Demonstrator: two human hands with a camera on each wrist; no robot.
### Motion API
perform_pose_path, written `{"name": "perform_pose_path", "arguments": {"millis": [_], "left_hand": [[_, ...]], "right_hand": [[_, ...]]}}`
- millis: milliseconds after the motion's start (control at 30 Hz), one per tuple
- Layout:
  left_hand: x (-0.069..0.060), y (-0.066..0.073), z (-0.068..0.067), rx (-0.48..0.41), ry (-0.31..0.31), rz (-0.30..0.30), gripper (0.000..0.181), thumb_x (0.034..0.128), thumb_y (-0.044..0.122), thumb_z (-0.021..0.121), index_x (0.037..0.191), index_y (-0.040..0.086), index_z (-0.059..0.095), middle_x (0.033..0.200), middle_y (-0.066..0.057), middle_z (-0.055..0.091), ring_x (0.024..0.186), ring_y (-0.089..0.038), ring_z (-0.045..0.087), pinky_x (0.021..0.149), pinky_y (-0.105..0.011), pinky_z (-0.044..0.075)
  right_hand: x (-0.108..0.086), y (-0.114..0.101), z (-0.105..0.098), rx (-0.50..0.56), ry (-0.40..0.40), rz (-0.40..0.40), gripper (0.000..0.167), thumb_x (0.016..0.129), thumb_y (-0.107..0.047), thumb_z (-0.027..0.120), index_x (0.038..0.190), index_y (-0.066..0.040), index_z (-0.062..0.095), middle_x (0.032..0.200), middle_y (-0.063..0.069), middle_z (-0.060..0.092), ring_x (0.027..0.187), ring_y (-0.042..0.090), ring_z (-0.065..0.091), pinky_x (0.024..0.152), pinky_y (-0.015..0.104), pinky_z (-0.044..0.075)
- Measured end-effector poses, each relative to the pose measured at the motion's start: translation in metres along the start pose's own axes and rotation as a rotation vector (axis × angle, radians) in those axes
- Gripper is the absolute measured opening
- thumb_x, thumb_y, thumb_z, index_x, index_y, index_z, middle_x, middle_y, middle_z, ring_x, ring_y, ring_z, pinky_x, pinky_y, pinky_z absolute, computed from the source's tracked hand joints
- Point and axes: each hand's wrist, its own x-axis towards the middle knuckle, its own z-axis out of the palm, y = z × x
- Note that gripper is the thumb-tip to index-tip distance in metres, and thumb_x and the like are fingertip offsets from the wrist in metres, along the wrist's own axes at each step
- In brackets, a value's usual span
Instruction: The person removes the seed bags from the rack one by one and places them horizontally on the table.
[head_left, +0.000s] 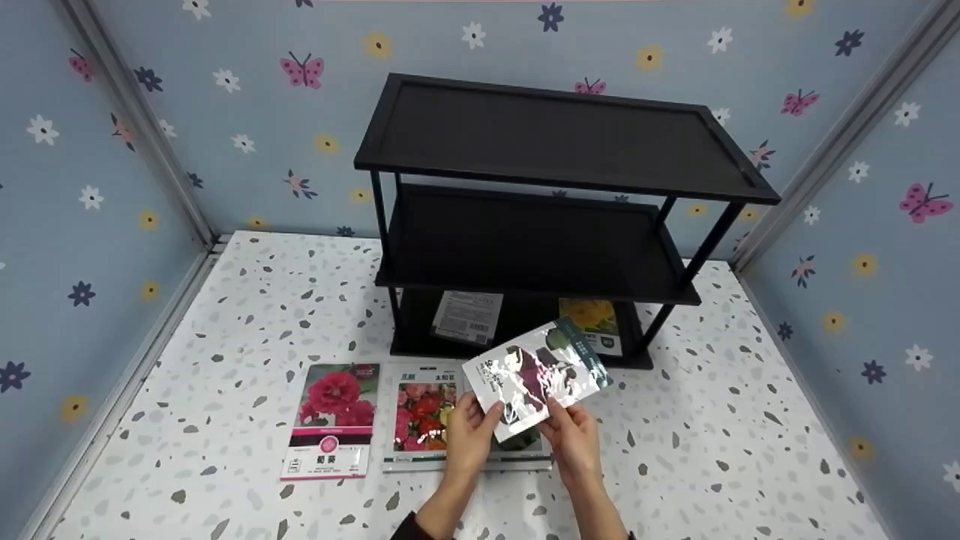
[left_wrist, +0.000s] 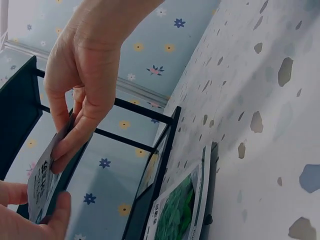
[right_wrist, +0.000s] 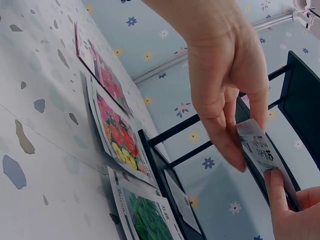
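Observation:
A shiny white seed packet (head_left: 517,382) with purple leaves and a dark green end is held tilted in front of the rack. My left hand (head_left: 471,436) pinches its lower left edge between thumb and fingers. At its lower right edge my right hand (head_left: 576,442) grips it likewise, the thumb on the printed face. Under the hands lies a green-leaf seed packet (right_wrist: 147,215), mostly hidden in the head view. Beside it is a packet with red and mixed flowers (head_left: 424,412). Farther left lies a pink-flower packet (head_left: 330,420).
A black three-tier rack (head_left: 525,247) stands at the back of the speckled white table (head_left: 240,315). Its bottom tier holds a grey packet with printed text (head_left: 469,315) and a yellow-flower packet (head_left: 592,319). Blue flowered panels (head_left: 247,112) enclose the back and sides.

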Motion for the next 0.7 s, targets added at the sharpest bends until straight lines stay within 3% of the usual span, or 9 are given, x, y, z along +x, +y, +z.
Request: {"name": "perform_pose_path", "arguments": {"millis": [233, 500, 700], "left_hand": [[0.004, 0.005, -0.002, -0.097, -0.005, -0.045, 0.033, 0.0819, -0.008, 0.054, 0.111, -0.021, 0.043, 0.097, -0.032, 0.057, 0.084, -0.032, 0.061, 0.071, -0.034, 0.051], [0.011, 0.015, -0.018, -0.026, -0.089, -0.086, 0.04, 0.0824, -0.005, 0.055, 0.115, -0.023, 0.04, 0.099, -0.032, 0.057, 0.085, -0.028, 0.061, 0.071, -0.03, 0.051], [0.017, 0.021, -0.031, 0.032, -0.174, -0.123, 0.043, 0.0825, -0.002, 0.057, 0.117, -0.021, 0.04, 0.101, -0.03, 0.057, 0.088, -0.027, 0.061, 0.075, -0.03, 0.05]], "right_hand": [[0.0, -0.004, -0.001, 0.031, -0.063, 0.027, 0.026, 0.091, 0.0, 0.044, 0.108, 0.019, 0.041, 0.091, 0.013, 0.061, 0.083, 0.019, 0.062, 0.073, 0.029, 0.05], [0.005, -0.018, -0.019, 0.068, -0.107, 0.076, 0.01, 0.091, -0.002, 0.044, 0.097, 0.005, 0.05, 0.086, 0.012, 0.064, 0.082, 0.021, 0.063, 0.076, 0.033, 0.05], [0.01, -0.03, -0.037, 0.085, -0.099, 0.152, 0.014, 0.093, -0.005, 0.041, 0.091, 0.002, 0.054, 0.086, 0.011, 0.064, 0.08, 0.021, 0.063, 0.076, 0.032, 0.05]]}}
